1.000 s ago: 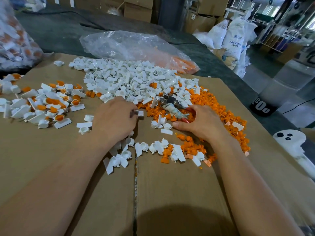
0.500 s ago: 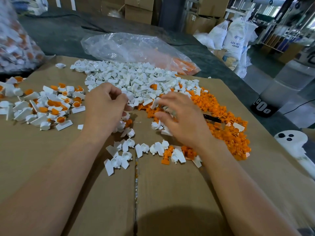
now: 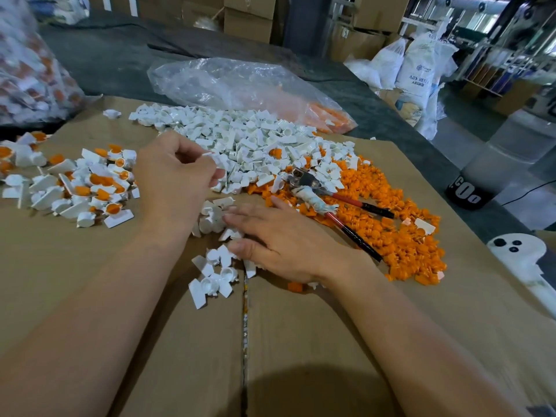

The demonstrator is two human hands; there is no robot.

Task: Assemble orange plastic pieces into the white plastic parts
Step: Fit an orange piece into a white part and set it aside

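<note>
Cardboard sheeting (image 3: 301, 341) covered the bench. At centre, my left hand (image 3: 177, 182) was curled, thumb and forefinger apparently pinching one white part (image 3: 209, 155) at the near edge of the white heap (image 3: 240, 136), which lay at 12 o'clock. My right hand (image 3: 282, 242) lay spread and flat, fingertips resting on a loose cluster of white parts (image 3: 212, 221). Orange pieces (image 3: 406, 236) were heaped at 3 o'clock, with pliers (image 3: 305, 180) lying on them. Finished units (image 3: 90, 188) sat at 9 o'clock. To do this step well, I judged, the right hand should fetch a single orange piece, and the white part's socket should face upward before pressing. Compared with half a second earlier, the right hand had dropped toward 6 o'clock, uncovering the pliers; the left had barely moved.
</note>
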